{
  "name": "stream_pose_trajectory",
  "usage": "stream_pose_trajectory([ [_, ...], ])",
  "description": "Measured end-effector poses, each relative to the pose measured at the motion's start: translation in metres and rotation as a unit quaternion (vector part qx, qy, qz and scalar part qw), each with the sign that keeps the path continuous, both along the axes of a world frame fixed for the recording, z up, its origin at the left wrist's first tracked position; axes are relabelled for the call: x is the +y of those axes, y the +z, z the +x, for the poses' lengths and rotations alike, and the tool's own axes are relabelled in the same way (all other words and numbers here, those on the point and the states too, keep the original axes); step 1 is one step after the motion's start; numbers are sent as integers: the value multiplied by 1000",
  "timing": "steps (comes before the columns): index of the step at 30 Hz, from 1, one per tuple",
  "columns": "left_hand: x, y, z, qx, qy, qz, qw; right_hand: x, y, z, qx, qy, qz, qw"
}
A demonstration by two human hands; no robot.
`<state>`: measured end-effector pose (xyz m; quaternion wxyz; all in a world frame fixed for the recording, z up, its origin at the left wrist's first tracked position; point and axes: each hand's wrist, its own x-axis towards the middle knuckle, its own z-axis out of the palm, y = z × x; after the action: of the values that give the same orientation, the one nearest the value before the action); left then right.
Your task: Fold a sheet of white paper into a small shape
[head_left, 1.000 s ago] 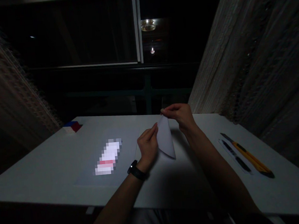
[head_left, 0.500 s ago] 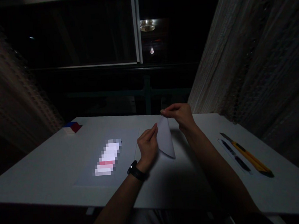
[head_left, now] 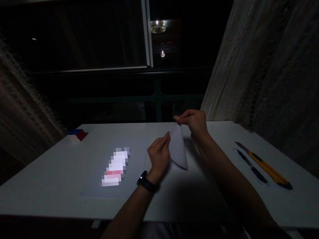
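A white sheet of paper [head_left: 178, 147], curved into a cone-like shape, is held up above the table between both hands. My left hand [head_left: 159, 153], with a dark watch on its wrist, grips the paper's left side, thumb and fingers pressed together. At the cone's pointed top, my right hand [head_left: 193, 124] pinches the paper between thumb and fingertips. The lower end of the paper flares out, its edge curving down toward the right. My left palm hides part of the paper's left side.
On the white table [head_left: 50, 181], a lit phone [head_left: 115, 168] with a blurred-out screen lies on a flat paper sheet [head_left: 91, 190]. A colored cube [head_left: 77, 135] sits far left. To the right are a packaged pen [head_left: 251, 166] and a yellow utility knife [head_left: 268, 169], blade out. Curtains [head_left: 227, 61] flank the window.
Both hands and the paper cone appear slightly farther right in view. Their hold on the paper looks the same.
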<state>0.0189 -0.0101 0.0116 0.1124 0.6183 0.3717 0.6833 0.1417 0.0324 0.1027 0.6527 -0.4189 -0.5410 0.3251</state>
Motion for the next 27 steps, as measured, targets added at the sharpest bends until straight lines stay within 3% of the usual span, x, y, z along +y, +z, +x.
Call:
stream_pose_trajectory([
  [6,-1,1,0,-11,-6,-16,1000,4,-3,2,-49,54,-8,997],
  [14,-1,1,1,-14,-1,-25,1000,4,-6,1,-139,-55,38,988],
  [20,1,0,0,-27,14,-34,999,2,-5,3,-195,41,24,980],
  [27,1,1,0,-40,-1,-41,998,5,-8,2,-168,1,-4,986],
])
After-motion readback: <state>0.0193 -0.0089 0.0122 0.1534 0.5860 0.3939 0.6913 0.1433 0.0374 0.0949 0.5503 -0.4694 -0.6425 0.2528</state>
